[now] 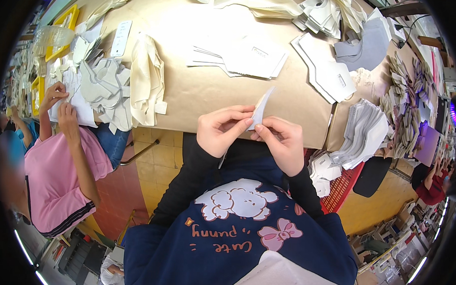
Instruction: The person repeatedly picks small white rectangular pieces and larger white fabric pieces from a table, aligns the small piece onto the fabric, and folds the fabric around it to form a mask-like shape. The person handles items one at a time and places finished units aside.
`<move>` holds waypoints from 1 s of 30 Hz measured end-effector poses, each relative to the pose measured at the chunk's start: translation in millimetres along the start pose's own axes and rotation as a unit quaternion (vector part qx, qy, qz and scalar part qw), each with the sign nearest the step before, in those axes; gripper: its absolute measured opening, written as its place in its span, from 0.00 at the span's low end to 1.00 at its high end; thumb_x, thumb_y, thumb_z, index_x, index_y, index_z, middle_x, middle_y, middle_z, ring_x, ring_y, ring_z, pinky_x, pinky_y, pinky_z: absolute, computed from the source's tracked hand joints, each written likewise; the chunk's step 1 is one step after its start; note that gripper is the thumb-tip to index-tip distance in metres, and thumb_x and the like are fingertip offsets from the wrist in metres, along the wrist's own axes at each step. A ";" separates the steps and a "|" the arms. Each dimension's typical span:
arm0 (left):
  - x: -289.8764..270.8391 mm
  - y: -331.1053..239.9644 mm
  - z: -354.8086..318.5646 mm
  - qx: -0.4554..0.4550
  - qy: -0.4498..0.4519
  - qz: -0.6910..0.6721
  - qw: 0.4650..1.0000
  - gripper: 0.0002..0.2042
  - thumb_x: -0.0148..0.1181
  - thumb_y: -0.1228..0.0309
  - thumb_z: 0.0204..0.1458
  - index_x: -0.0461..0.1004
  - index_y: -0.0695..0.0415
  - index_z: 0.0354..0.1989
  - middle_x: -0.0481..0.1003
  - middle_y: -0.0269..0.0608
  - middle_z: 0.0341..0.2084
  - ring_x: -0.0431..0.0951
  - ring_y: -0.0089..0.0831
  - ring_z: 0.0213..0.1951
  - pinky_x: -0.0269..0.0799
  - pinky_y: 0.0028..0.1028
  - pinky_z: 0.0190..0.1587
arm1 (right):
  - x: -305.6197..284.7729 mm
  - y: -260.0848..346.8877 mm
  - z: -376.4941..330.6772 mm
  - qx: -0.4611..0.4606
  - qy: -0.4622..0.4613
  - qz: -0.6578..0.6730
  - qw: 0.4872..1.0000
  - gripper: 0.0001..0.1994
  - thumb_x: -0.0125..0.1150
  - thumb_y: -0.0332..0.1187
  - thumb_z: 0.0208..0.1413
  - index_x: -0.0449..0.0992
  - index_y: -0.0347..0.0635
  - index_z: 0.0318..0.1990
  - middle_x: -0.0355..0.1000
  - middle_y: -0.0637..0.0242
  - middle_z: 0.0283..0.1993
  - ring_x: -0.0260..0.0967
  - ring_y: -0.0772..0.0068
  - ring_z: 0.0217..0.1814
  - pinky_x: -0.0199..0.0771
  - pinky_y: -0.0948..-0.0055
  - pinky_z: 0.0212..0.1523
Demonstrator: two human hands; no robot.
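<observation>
A worker's L. hand (221,128) and R. hand (283,142) both pinched a thin white piece (259,112) (curved, upper tip free) by the counter's (187,98) near edge; light, even fingertip pressure w/o creasing prob. suited it best.

The bench (199,104) was tan, the held piece (259,111) white (perhaps cream along one edge, small in view). Blue-grey pieces (369,49) lay toward the far right corner, cream sheets (258,5) along the far edge.

The fisheye head view looks down from close above the left hand (221,127), right hand (284,140) and table (184,101).
</observation>
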State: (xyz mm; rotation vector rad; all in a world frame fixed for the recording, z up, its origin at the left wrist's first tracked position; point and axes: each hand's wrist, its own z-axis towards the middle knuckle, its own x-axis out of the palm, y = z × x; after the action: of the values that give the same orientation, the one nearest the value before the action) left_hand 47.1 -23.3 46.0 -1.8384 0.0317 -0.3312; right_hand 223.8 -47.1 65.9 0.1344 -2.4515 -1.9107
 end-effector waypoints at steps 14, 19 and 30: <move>-8.8 -2.4 5.0 -0.147 0.038 -0.090 0.984 0.06 0.63 0.78 0.58 0.77 0.69 0.39 0.80 0.50 0.44 0.81 0.29 0.46 0.78 0.28 0.50 | 4.8 9.3 2.7 -0.131 0.011 -0.142 0.981 0.04 0.63 0.20 0.53 0.79 0.30 0.36 0.78 0.58 0.31 0.78 0.67 0.32 0.75 0.72 0.35; -15.6 2.5 9.0 -0.117 0.060 -0.119 0.984 0.05 0.63 0.78 0.58 0.77 0.68 0.37 0.80 0.51 0.44 0.81 0.29 0.45 0.77 0.28 0.51 | 3.7 7.8 2.8 -0.103 0.021 -0.125 0.987 0.03 0.63 0.22 0.54 0.77 0.31 0.35 0.76 0.56 0.31 0.78 0.62 0.31 0.77 0.70 0.33; -9.2 -4.8 3.9 -0.063 -0.027 0.060 0.996 0.02 0.62 0.82 0.56 0.76 0.68 0.36 0.82 0.44 0.34 0.82 0.23 0.35 0.79 0.21 0.40 | -4.2 -5.0 -4.0 0.004 0.009 -0.059 0.998 0.08 0.55 0.23 0.59 0.75 0.28 0.28 0.75 0.59 0.27 0.71 0.71 0.26 0.71 0.73 0.30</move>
State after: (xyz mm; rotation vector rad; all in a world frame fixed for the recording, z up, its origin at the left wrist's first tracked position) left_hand 38.5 -16.5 47.6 -1.9595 0.1284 -0.1983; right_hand 228.5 -51.8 62.1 0.3004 -2.4935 -1.9347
